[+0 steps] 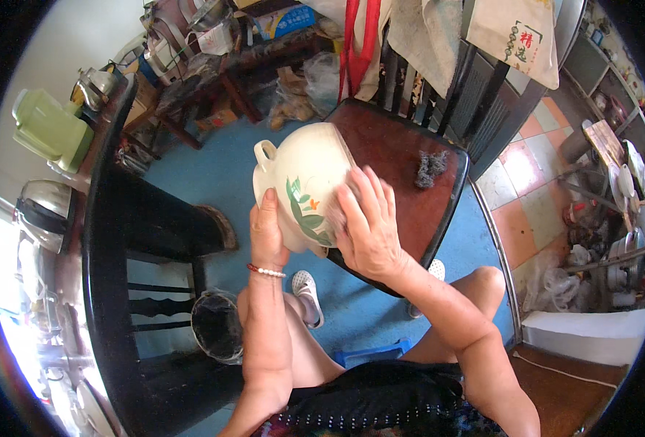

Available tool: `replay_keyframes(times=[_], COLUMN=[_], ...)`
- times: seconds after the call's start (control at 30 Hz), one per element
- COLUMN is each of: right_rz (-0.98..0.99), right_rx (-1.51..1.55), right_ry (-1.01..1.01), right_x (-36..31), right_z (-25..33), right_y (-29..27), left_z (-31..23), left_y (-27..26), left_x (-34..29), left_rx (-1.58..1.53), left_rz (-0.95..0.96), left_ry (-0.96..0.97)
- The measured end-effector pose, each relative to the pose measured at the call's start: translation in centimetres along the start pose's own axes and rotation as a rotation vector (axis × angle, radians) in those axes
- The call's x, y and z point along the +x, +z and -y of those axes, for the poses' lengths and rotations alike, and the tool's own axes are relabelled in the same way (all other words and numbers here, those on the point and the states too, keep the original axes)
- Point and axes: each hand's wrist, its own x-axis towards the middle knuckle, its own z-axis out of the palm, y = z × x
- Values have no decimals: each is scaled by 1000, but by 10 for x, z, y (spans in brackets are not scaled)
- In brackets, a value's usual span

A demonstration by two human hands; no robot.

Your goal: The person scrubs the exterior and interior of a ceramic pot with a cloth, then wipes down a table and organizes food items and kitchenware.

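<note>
Blue floor (191,175), floral cream pot (301,173), between left hand (266,233) and right hand (370,237)

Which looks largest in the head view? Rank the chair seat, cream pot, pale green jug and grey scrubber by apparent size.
1. Chair seat, though partly covered
2. Cream pot
3. Pale green jug
4. Grey scrubber

I count two hands: one left hand (266,231) and one right hand (372,231). There is one pot (304,164), of which one ring handle (258,154) is visible. I see one bracelet (266,272), two shoes (306,293), one chair (388,156), one bin (213,324), one green pitcher (53,131) and one kettle (48,206). On the chair is one scrubber (431,169); whether the right fingers hold another, I cannot tell.
</note>
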Motion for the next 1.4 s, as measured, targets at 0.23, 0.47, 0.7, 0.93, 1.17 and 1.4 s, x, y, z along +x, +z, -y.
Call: replay_keyframes(times=[0.23, 0.47, 0.7, 0.93, 1.17, 1.4], right_rz=[454, -31, -95, -141, -431, -533], right_rx=[-99, -74, -29, 88, 243, 804], right_ry=[162, 21, -1, 80, 336, 1118], right_x=[125, 15, 26, 73, -36, -72], right_z=[-6, 10, 2, -19, -23, 5], right_y=[29, 7, 14, 23, 71, 122], left_z=[7, 3, 0, 0, 7, 11], left_y=[3, 13, 8, 22, 16, 20], left_x=[8, 4, 3, 6, 10, 4], left_rx=[-19, -5, 15, -17, -61, -18], left_rz=[-15, -69, -83, -185, -156, -183], left_ry=[31, 33, 25, -2, 48, 72])
